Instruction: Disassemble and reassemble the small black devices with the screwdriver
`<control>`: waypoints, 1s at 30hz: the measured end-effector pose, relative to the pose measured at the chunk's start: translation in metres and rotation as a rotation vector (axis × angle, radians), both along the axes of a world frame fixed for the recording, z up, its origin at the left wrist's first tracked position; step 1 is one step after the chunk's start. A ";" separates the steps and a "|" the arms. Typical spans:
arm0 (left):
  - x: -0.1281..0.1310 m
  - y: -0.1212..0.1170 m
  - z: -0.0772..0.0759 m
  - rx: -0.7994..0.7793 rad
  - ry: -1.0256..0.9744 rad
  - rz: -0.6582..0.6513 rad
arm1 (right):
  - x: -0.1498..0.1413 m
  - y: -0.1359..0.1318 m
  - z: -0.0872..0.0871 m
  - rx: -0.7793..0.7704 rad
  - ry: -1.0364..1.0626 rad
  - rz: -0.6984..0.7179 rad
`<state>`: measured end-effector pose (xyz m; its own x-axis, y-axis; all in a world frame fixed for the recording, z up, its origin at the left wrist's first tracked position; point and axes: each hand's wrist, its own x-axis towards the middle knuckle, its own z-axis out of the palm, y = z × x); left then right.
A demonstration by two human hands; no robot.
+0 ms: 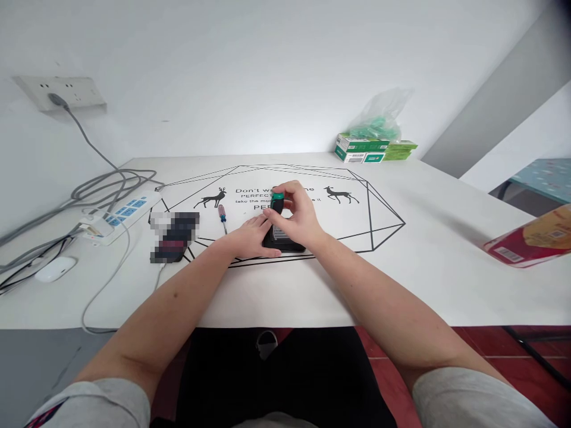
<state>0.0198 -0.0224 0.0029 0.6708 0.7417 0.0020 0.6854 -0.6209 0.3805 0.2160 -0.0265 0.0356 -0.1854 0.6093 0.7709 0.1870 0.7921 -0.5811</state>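
A low black case [292, 246] with a ribbed grey part lies on the table in front of me. My left hand [253, 238] holds it at the left, thumb along the front edge and fingers by its far left side. Above the case stands a black handle with a green end [277, 203], roughly upright. The fingers and thumb of my right hand [298, 215] are closed round that handle. Its lower end and part of the case are hidden by my hands. A small screwdriver [222, 215] with a red and blue handle lies left of my left hand.
To the left are a blurred-out dark device [173, 238] on a cable, a white power strip [129, 214], coiled grey cables [107, 178] and a white rounded case [56, 269]. Green and white boxes [363, 147] under a plastic bag stand at the back right. A red-yellow packet [530, 238] sits far right.
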 end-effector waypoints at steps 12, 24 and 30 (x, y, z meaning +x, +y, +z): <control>0.001 0.005 0.003 0.039 0.038 0.067 | 0.003 0.005 0.002 -0.202 0.125 0.215; 0.003 0.005 0.008 0.109 0.031 0.050 | 0.009 0.012 0.005 -0.031 0.009 0.174; 0.000 0.008 0.003 0.095 0.030 0.061 | 0.006 0.004 0.008 -0.201 0.208 0.229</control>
